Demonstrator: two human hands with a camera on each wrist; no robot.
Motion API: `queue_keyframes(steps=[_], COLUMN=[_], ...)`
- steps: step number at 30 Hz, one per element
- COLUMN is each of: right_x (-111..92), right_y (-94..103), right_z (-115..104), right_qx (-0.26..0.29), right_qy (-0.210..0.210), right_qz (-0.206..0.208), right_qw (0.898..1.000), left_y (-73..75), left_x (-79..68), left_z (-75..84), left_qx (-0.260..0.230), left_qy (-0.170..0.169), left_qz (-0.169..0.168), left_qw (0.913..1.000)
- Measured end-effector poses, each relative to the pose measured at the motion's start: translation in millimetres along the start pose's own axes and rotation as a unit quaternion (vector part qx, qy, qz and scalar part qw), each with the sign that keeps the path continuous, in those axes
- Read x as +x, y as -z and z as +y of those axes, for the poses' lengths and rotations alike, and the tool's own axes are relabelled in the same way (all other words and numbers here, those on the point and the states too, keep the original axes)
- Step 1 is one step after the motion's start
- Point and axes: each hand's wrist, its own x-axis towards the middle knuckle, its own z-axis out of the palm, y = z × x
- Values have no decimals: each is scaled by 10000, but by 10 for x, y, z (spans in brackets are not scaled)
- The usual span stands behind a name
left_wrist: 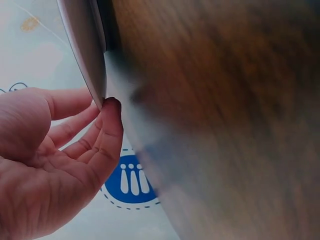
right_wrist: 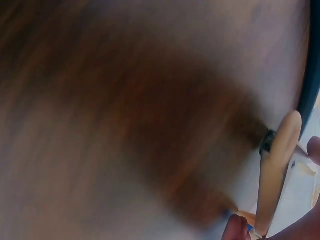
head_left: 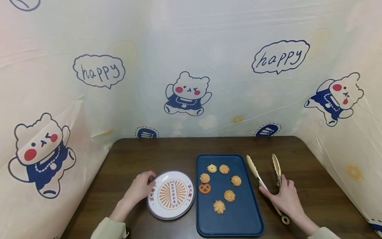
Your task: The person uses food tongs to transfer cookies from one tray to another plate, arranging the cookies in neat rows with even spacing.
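My left hand [head_left: 136,190] pinches the left rim of a round white plate [head_left: 162,181] with a blue edge, red lettering and an orange sunburst. A second rim shows below it. In the left wrist view, the plate [left_wrist: 82,52] has its edge between the thumb and fingertips of my left hand [left_wrist: 60,165]. On the right, my right hand [head_left: 285,199] grips metal tongs [head_left: 253,166] near the middle, thumb on one arm and fingers at the other. The tongs' arms are spread, tips pointing to the back. Part of the tongs [right_wrist: 274,175] shows in the right wrist view.
Between the hands lies a dark blue tray [head_left: 229,225] with several cookies, among them a swirl cookie [head_left: 229,195], a star-shaped cookie [head_left: 219,206] and a pretzel [head_left: 204,189]. The brown wooden table [head_left: 143,149] meets a printed cloth [head_left: 226,83] at the back.
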Motion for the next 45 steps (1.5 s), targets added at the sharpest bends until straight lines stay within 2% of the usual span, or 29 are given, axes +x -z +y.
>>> queue_keyframes(steps=[11,18,24,33,39,45], right_x=[-15,-1,30,68,99,136], right_y=[-58,-25,-7,-23,-43,-52], right_z=[-75,-118,-118,-92,-77,-23], right_qx=[167,266,289,272,34,-337], right_qy=[-100,-282,-362,-292,-231,66], right_qz=[56,-202,-366,-383,-265,42], right_qw=[9998,9990,9983,9985,9994,9994], left_y=[12,18,21,20,14,28], left_x=[-19,-32,-18,-19,-4,28], left_z=[-14,-27,-39,-39,-52,-85], left_qx=[-130,-168,-223,-225,-270,-318], left_qy=[124,160,146,17,-57,-27], left_qz=[-53,-87,-58,-10,12,-34], left_qw=[9998,9997,9996,9997,9996,9995])
